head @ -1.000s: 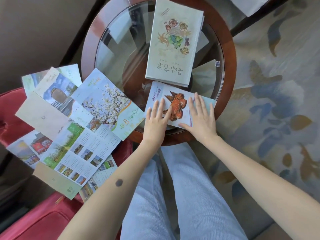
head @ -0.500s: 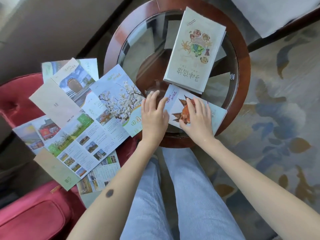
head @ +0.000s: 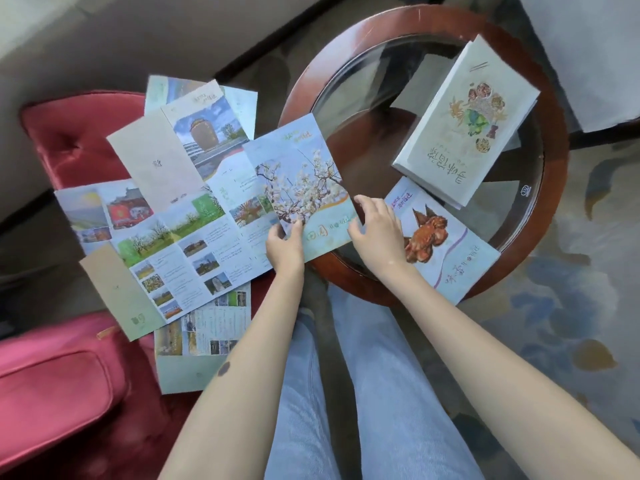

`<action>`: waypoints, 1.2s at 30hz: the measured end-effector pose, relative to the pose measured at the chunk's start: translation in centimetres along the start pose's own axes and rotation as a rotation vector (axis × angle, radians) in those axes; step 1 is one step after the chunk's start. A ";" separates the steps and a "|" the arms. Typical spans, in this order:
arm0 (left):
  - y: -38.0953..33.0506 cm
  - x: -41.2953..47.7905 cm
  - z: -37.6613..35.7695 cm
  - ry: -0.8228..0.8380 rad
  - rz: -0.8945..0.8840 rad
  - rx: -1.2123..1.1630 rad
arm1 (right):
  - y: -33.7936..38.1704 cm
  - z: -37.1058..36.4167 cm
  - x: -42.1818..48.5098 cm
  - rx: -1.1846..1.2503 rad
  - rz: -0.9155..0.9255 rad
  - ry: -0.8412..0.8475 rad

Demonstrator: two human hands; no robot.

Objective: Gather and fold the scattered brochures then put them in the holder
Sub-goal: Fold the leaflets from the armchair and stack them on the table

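blossom brochure (head: 304,181): unfolded, multi-panel; blossom panel lies over the table's left rim, remaining panels spread left over the other sheets and the red seat
left hand (head: 284,242): pinches near edge of blossom panel, thumb on top, fingers underneath
right hand (head: 377,233): fingers curled at the blossom panel's right edge, touching it; cannot tell if it really grips; hand covers the left part of the crab brochure
crab brochure (head: 453,251): folded, flat on near side of table, far corner over the glass, near corner past the rim; just right of the blossom panel
folded stack (head: 464,123): pale covers, food drawing on top, tilted, on the glass at the far right; its near corner is just beside the crab brochure, contact unclear
tower brochure (head: 204,140): open, partly under the blossom sheet, far left
red-truck brochure (head: 104,209): open, left edge, tucked under the others
bottom brochure (head: 204,337): open, nearest the person, partly under the left forearm
table (head: 298,109): round, dark wood rim, glass top
red seat (head: 69,140): under the spread sheets
pink cushion (head: 52,393): lower left
jeans (head: 363,393): person's legs, below the table
carpet (head: 571,306): patterned, right side
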State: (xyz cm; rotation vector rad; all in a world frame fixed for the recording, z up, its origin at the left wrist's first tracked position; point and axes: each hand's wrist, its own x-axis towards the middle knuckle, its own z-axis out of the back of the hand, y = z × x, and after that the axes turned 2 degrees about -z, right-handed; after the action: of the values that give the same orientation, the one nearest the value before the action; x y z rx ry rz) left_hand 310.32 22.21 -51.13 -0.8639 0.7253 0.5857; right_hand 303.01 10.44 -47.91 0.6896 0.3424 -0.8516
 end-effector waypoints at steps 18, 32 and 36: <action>6.9 -0.2 18.2 -0.008 0.025 -0.429 | 10.4 -8.2 -2.9 0.601 -0.178 0.468; 13.6 -1.8 23.3 0.014 -0.147 -0.182 | 14.8 -13.8 -9.7 0.791 -0.320 0.829; 14.9 -1.8 24.5 0.117 -0.124 -0.293 | 15.3 -13.3 -11.8 0.814 -0.199 0.917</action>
State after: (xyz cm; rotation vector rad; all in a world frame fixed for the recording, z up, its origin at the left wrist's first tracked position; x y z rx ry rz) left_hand 306.56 50.17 -45.80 -1.2139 0.6957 0.5412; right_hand 307.49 33.25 -45.07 1.8373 0.9120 -0.8093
